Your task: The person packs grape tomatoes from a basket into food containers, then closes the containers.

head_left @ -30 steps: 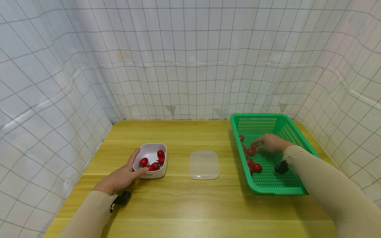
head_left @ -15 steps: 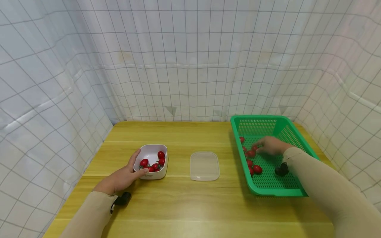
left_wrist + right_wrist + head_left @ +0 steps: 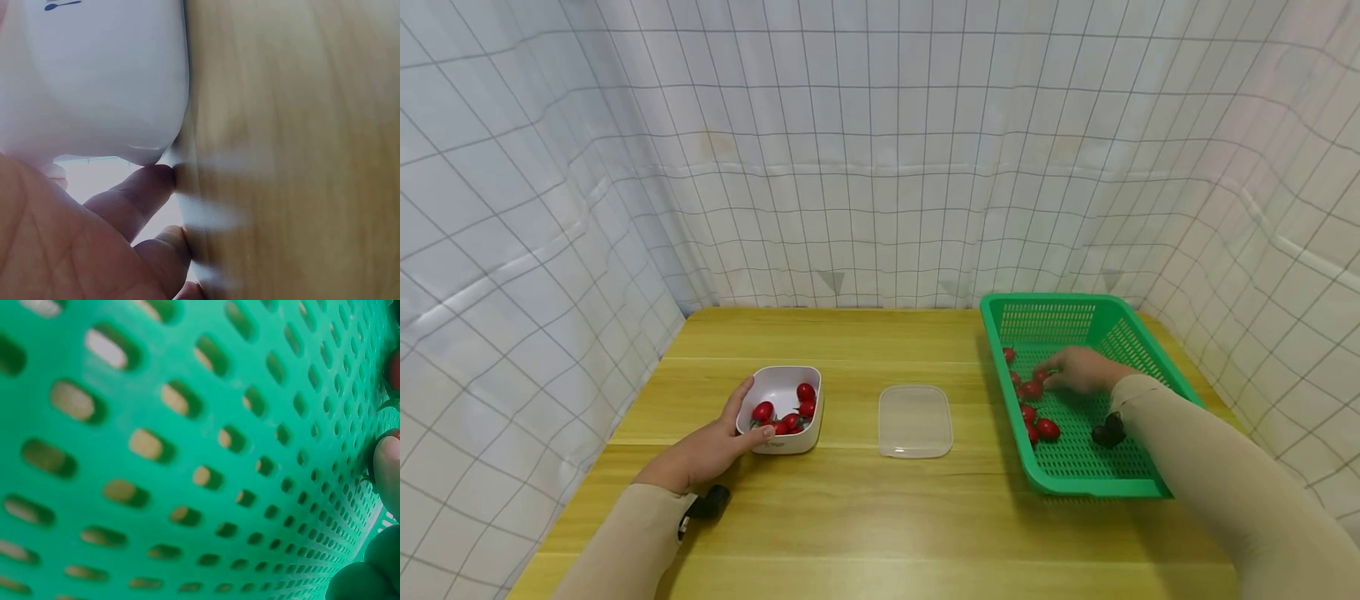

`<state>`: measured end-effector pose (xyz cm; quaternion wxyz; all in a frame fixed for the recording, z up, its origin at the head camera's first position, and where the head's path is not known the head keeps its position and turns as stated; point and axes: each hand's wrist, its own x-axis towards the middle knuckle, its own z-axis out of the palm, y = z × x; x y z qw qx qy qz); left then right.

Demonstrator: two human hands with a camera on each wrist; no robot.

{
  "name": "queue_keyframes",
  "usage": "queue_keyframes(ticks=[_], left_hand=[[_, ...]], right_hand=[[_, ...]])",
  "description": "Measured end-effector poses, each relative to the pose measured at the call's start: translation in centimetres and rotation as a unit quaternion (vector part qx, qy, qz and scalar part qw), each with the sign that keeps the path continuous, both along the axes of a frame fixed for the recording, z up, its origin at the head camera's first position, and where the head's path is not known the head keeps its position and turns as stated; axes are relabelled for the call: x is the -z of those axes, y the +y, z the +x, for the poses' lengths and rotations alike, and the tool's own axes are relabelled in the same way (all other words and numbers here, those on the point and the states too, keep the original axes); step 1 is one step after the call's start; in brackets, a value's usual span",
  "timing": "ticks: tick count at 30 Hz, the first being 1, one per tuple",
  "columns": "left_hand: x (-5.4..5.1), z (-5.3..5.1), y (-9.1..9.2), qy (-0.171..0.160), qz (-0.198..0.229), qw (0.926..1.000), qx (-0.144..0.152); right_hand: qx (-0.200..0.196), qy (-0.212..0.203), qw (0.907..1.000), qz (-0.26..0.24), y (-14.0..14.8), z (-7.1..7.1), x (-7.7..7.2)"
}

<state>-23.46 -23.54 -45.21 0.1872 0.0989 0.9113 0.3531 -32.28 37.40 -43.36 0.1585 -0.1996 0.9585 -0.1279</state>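
Observation:
My left hand (image 3: 703, 450) grips the left corner of a white square food container (image 3: 793, 444), thumb over its front rim. Several red cherry tomatoes (image 3: 790, 420) lie inside it. In the left wrist view, fingers (image 3: 134, 197) lie beside the container's wall (image 3: 112, 75), next to the table. Inside a green plastic basket (image 3: 1097, 488), my right hand (image 3: 1082, 371) pinches a cherry tomato (image 3: 1041, 376), partly hidden by its fingers. More tomatoes (image 3: 1048, 429) lie along the basket's left side. Only a fingertip (image 3: 389, 453) at a tomato shows at the right wrist view's edge.
Between container and basket, a clear square lid (image 3: 915, 421) lies flat on the wooden table (image 3: 880, 517). A white curtain (image 3: 887, 150) with a dark grid surrounds the back and sides. The basket's slotted walls rise around my right hand.
The head view has shifted a little, so the table things appear slightly lower. Both hands stay in place, the right one at the same tomato.

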Motion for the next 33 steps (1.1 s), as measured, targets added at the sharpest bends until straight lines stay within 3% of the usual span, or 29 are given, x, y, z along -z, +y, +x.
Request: queue_keyframes(ticks=[19,24,28,33], left_hand=[[0.3,0.1,0.0,-0.012,0.011,0.9999,-0.002],[0.2,0.2,0.0,-0.014,0.009,0.9999,-0.001],[0.0,0.1,0.0,-0.012,0.006,0.9999,-0.003],[-0.1,0.1,0.1,-0.010,0.003,0.9999,-0.005]], right_hand=[[0.015,-0.010,0.9998,-0.009,-0.1,0.6,0.1],[0.009,0.007,0.9999,-0.001,0.2,0.2,-0.3],[0.012,0.043,0.9990,-0.005,0.3,-0.2,-1.8],[0.037,0.067,0.9968,-0.022,-0.9,-0.3,-5.5]])
